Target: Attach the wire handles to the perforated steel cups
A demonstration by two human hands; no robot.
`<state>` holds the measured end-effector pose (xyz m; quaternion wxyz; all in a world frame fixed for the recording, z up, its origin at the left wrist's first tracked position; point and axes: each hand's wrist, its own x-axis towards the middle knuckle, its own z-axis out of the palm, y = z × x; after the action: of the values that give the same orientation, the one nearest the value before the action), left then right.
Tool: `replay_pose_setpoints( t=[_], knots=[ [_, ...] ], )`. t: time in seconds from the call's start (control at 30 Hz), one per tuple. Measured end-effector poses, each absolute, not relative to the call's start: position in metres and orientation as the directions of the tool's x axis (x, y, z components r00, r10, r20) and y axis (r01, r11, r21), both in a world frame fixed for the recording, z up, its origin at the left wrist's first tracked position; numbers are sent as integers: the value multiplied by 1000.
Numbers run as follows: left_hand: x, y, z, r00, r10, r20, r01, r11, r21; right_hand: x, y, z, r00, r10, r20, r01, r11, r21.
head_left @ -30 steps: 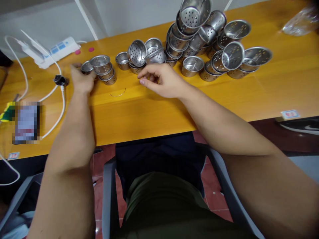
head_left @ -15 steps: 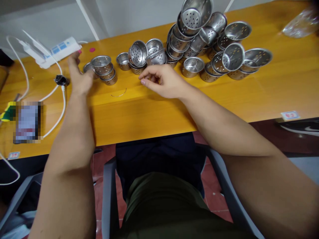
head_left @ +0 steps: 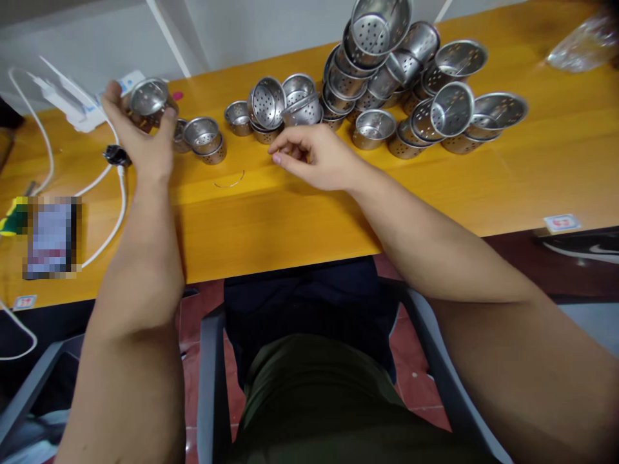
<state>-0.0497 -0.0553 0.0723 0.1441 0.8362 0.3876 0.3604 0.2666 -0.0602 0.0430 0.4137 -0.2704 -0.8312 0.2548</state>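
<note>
My left hand [head_left: 145, 145] grips a perforated metal cup [head_left: 149, 98] between thumb and fingers, lifted near the back left of the table. Close by its wrist stands a short stack of perforated cups [head_left: 207, 142], with another cup [head_left: 180, 136] partly hidden behind it. My right hand [head_left: 314, 154] is closed, thumb and forefinger almost together, in front of a small cup group [head_left: 267, 104]; whatever it may hold is too small to make out. A thin curved wire [head_left: 230, 183] lies on the table between both hands.
Tall leaning stacks of perforated cups [head_left: 345, 82] stand at the back, with more cups [head_left: 498, 116] to the right. A white power strip [head_left: 84, 116], cables, a black plug [head_left: 116, 154] and a blurred phone [head_left: 52, 238] occupy the left. A clear plastic bag [head_left: 585, 48] lies far right.
My left hand has taken the top cup off the short stack and moved it left and up. The stack is now lower. My right hand has stayed in place.
</note>
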Motion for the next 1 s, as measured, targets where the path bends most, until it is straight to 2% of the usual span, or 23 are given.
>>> replay_pose_setpoints(
  t=[0.1,0.17,0.23,0.27,0.4,0.5,0.63,0.7,0.77,0.83,0.87,0.93,1.0],
  knots=[
    [-91,-21,45,366,794,485,581,-602,548,267,-60,42,-517,660,545,237,722,-650],
    [-137,20,26,130,837,531,609,-490,623,267,-60,42,-520,665,537,237,716,-657],
    [-180,64,7,-184,797,575,596,-375,710,267,-60,42,-520,672,527,243,708,-663],
    [-197,83,-2,-251,774,581,583,-359,729,267,-60,43,-519,676,523,246,705,-665],
    [-227,124,-30,-210,780,589,579,-386,718,267,-61,44,-516,685,514,255,696,-671],
    [-224,123,-27,-163,679,715,640,-479,601,267,-62,44,-519,685,511,261,696,-669],
    [-202,106,-4,-15,328,944,659,-707,256,267,-63,45,-524,693,495,276,688,-670],
    [-190,96,3,107,288,952,642,-751,155,267,-63,45,-526,693,493,276,687,-672],
    [-181,87,4,167,482,860,684,-685,251,266,-63,45,-526,694,491,272,685,-676],
    [-176,80,1,125,710,693,740,-532,412,266,-63,46,-525,698,486,269,679,-683],
    [-174,77,0,92,779,620,756,-460,466,266,-63,46,-525,701,483,270,675,-686],
    [-171,72,4,64,823,564,777,-396,489,267,-64,46,-525,705,477,273,670,-690],
    [-166,66,13,74,802,592,779,-417,468,267,-64,46,-526,706,475,276,669,-690]
  ],
)
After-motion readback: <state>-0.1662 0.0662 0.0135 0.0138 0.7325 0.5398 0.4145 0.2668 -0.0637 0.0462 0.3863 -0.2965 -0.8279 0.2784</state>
